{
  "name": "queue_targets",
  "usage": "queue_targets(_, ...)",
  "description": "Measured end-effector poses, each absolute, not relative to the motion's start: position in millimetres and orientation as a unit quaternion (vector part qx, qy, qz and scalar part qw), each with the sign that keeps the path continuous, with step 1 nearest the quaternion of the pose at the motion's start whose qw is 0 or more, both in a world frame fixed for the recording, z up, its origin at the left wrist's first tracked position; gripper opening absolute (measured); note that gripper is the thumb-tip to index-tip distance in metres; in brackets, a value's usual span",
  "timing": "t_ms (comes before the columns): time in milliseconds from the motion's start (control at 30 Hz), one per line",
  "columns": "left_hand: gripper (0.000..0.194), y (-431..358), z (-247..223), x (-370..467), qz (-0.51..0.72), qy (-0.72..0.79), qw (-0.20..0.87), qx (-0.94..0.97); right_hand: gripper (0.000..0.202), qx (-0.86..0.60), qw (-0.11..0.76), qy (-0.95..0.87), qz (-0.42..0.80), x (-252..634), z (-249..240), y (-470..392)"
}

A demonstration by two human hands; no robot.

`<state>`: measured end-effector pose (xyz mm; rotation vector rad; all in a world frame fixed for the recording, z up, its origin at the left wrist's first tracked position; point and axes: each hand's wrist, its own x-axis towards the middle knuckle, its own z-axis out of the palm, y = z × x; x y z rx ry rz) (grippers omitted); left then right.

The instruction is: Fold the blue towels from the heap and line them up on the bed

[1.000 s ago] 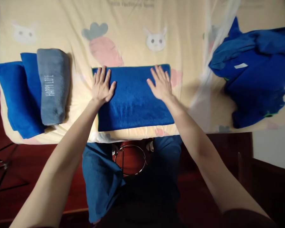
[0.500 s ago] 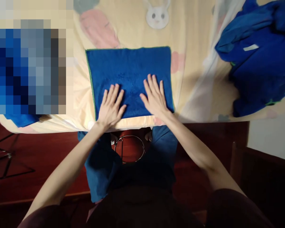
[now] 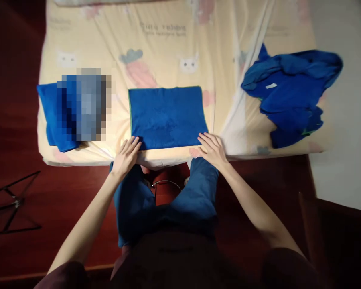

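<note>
A folded blue towel lies flat on a cream sheet with rabbit and carrot prints. My left hand rests flat at the towel's near left corner, fingers spread, holding nothing. At the near right corner my right hand lies open on the sheet edge, fingertips touching the towel's edge.
A stack of folded towels, blue and grey, sits at the left, partly blurred. A heap of unfolded blue towels lies at the right. My blue-trousered legs and a dark red floor are below the sheet's near edge.
Both hands slid across the towel from its far edge to its near edge, coming off onto the near corners. The view has pulled back, showing more of the surface.
</note>
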<state>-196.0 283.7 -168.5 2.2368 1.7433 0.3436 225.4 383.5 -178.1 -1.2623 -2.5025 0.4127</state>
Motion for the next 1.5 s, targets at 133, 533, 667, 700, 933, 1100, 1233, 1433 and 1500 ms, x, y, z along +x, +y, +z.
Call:
queue_targets(133, 0.057, 299.9, -169.3, -182.1, 0.105, 0.605, 0.124, 0.78, 0.049, -0.467, 0.169, -0.859, 0.125, 197.2, -187.8, 385.5)
queue_targets(533, 0.058, 256.6, -174.1, -215.9, 0.18, 0.583, 0.166, 0.775, 0.051, -0.464, 0.292, -0.819, 0.172, 221.8, -197.6, 349.0)
queue_targets(667, 0.061, 258.2, -190.1, -210.4, 0.298, 0.635, 0.182, 0.689, 0.058, -0.506, 0.356, -0.755, 0.217, 218.2, -201.8, 348.5)
queue_targets(700, 0.059, 259.4, -192.2, -209.3, 0.316, 0.643, 0.179, 0.674, 0.06, -0.513, 0.368, -0.742, 0.227, 217.3, -202.2, 348.9)
queue_targets(933, 0.048, 261.2, -190.8, -207.2, 0.329, 0.682, 0.173, 0.629, 0.055, -0.542, 0.419, -0.69, 0.233, 218.1, -202.3, 347.9)
queue_targets(1100, 0.041, 258.2, -185.0, -203.9, 0.337, 0.69, 0.172, 0.617, 0.052, -0.55, 0.419, -0.686, 0.226, 218.3, -200.4, 344.3)
queue_targets(1233, 0.034, 250.7, -185.9, -206.6, 0.337, 0.693, 0.17, 0.615, 0.052, -0.551, 0.411, -0.69, 0.226, 220.8, -197.1, 335.0)
queue_targets(1433, 0.032, 248.7, -190.6, -209.0, 0.345, 0.684, 0.179, 0.618, 0.054, -0.535, 0.386, -0.714, 0.234, 223.6, -195.5, 331.0)
queue_targets(1500, 0.033, 250.2, -189.8, -208.1, 0.343, 0.691, 0.176, 0.611, 0.055, -0.532, 0.389, -0.714, 0.237, 223.5, -196.4, 332.8)
